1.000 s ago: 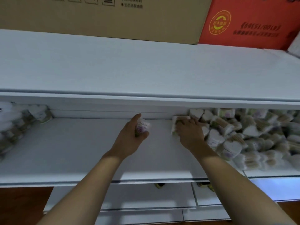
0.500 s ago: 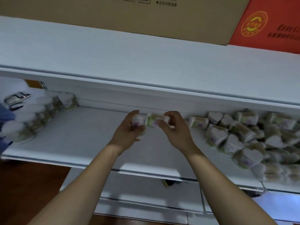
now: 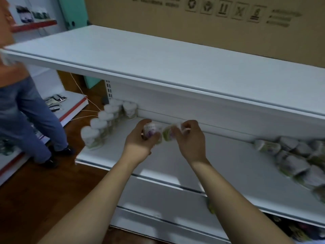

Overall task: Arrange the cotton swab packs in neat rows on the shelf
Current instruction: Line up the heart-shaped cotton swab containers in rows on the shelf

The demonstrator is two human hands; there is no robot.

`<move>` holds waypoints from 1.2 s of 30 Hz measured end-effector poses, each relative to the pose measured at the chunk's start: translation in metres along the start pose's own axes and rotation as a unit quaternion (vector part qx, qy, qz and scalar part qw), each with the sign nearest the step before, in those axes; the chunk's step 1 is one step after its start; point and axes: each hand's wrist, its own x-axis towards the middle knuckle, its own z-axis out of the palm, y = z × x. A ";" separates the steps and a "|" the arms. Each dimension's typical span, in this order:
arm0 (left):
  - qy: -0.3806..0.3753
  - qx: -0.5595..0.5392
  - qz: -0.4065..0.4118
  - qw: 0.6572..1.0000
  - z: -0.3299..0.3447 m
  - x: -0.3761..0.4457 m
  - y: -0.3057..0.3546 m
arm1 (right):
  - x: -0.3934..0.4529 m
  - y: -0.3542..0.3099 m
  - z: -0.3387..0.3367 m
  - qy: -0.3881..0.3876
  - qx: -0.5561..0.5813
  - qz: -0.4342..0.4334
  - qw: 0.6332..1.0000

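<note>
My left hand [image 3: 139,144] grips a heart-shaped cotton swab pack [image 3: 150,130] with a white lid and purple label, held over the middle shelf [image 3: 219,166]. Right beside it, my right hand [image 3: 190,140] pinches a second pack [image 3: 168,134], blurred, with green on its label. The two packs nearly touch. A neat row of upright packs [image 3: 103,120] stands along the shelf's left end. A loose heap of packs [image 3: 295,159] lies at the shelf's right end.
The top shelf board [image 3: 175,57] overhangs the working shelf, with a large cardboard box [image 3: 211,20] behind it. A person in blue jeans [image 3: 26,120] stands at the left by a red-edged shelf [image 3: 70,110]. Lower shelves and wooden floor lie below.
The view has swung left, bringing the tidy row and the person into sight. Both hands have carried their packs leftward, away from the heap, staying close together.
</note>
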 end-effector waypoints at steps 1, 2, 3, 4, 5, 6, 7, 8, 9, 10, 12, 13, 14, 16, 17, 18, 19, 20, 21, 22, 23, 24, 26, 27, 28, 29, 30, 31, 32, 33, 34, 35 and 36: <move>0.002 0.004 0.011 1.000 -0.017 0.003 -0.001 | -0.003 -0.007 0.018 -0.017 -0.026 -0.018 0.999; 0.004 0.008 0.026 1.000 -0.033 0.007 -0.002 | -0.006 -0.013 0.037 -0.035 -0.051 -0.037 0.997; 0.005 0.014 0.042 0.999 -0.048 0.011 -0.005 | -0.008 -0.018 0.055 -0.052 -0.071 -0.053 0.995; 0.005 0.022 0.056 0.998 -0.061 0.014 -0.007 | -0.009 -0.024 0.070 -0.063 -0.088 -0.067 0.992; 0.006 0.032 0.062 0.998 -0.075 0.017 -0.009 | -0.009 -0.028 0.085 -0.071 -0.103 -0.080 0.989; 0.008 0.040 0.063 0.997 -0.088 0.019 -0.013 | -0.008 -0.032 0.098 -0.079 -0.114 -0.086 0.987; 0.009 0.043 0.059 0.997 -0.100 0.022 -0.016 | -0.008 -0.034 0.110 -0.088 -0.122 -0.085 0.985; 0.006 0.043 0.057 0.997 -0.111 0.024 -0.018 | -0.007 -0.035 0.120 -0.101 -0.129 -0.081 0.983; 0.002 0.040 0.057 0.998 -0.120 0.026 -0.020 | -0.009 -0.036 0.129 -0.115 -0.140 -0.084 0.980; -0.002 0.037 0.057 0.998 -0.129 0.028 -0.020 | -0.010 -0.034 0.137 -0.128 -0.156 -0.095 0.975; -0.006 0.035 0.061 0.998 -0.141 0.033 -0.020 | -0.016 -0.031 0.150 -0.138 -0.190 -0.124 0.964; -0.007 0.031 0.064 0.997 -0.146 0.035 -0.021 | -0.018 -0.029 0.154 -0.129 -0.203 -0.140 0.960; -0.007 0.021 0.068 0.997 -0.150 0.038 -0.022 | -0.018 -0.029 0.157 -0.118 -0.214 -0.153 0.957; -0.007 -0.007 0.070 0.998 -0.156 0.044 -0.026 | -0.014 -0.032 0.160 -0.111 -0.239 -0.152 0.953; -0.006 -0.018 0.069 0.997 -0.159 0.047 -0.029 | -0.011 -0.035 0.160 -0.118 -0.257 -0.143 0.949; -0.006 -0.022 0.071 0.997 -0.161 0.050 -0.032 | -0.007 -0.037 0.161 -0.134 -0.280 -0.134 0.941; -0.004 -0.023 0.077 0.997 -0.163 0.053 -0.034 | -0.004 -0.039 0.163 -0.153 -0.305 -0.128 0.931; -0.002 -0.021 0.085 0.996 -0.165 0.056 -0.037 | -0.001 -0.041 0.166 -0.171 -0.328 -0.125 0.920; -0.001 -0.016 0.091 0.996 -0.167 0.060 -0.038 | 0.002 -0.043 0.169 -0.185 -0.345 -0.124 0.912; -0.001 -0.011 0.094 0.995 -0.168 0.064 -0.040 | 0.004 -0.045 0.173 -0.192 -0.356 -0.121 0.907; -0.004 -0.005 0.095 0.995 -0.170 0.067 -0.042 | 0.008 -0.047 0.176 -0.197 -0.363 -0.114 0.903; -0.007 0.003 0.095 0.995 -0.171 0.070 -0.043 | 0.011 -0.050 0.179 -0.203 -0.371 -0.104 0.900; -0.008 0.020 0.096 0.995 -0.171 0.077 -0.044 | 0.019 -0.056 0.185 -0.211 -0.388 -0.083 0.893; -0.007 0.030 0.097 0.995 -0.171 0.079 -0.045 | 0.023 -0.058 0.188 -0.212 -0.395 -0.075 0.891; -0.008 0.042 0.098 0.994 -0.170 0.082 -0.045 | 0.026 -0.060 0.190 -0.215 -0.401 -0.070 0.888; -0.010 0.055 0.102 0.993 -0.169 0.083 -0.045 | 0.030 -0.062 0.191 -0.218 -0.406 -0.068 0.885; -0.010 0.067 0.106 0.992 -0.168 0.085 -0.046 | 0.032 -0.062 0.193 -0.219 -0.410 -0.066 0.883; -0.010 0.077 0.109 0.991 -0.167 0.086 -0.046 | 0.034 -0.062 0.195 -0.220 -0.412 -0.066 0.882; -0.010 0.082 0.112 0.990 -0.167 0.087 -0.046 | 0.035 -0.063 0.196 -0.221 -0.411 -0.064 0.882; -0.010 0.085 0.112 0.990 -0.166 0.088 -0.046 | 0.034 -0.064 0.197 -0.224 -0.407 -0.063 0.883; -0.012 0.085 0.113 0.990 -0.166 0.089 -0.047 | 0.033 -0.065 0.198 -0.227 -0.400 -0.062 0.886; -0.015 0.083 0.113 0.990 -0.165 0.090 -0.047 | 0.032 -0.066 0.197 -0.228 -0.391 -0.058 0.890; -0.020 0.081 0.115 0.990 -0.164 0.091 -0.047 | 0.031 -0.067 0.195 -0.225 -0.381 -0.051 0.895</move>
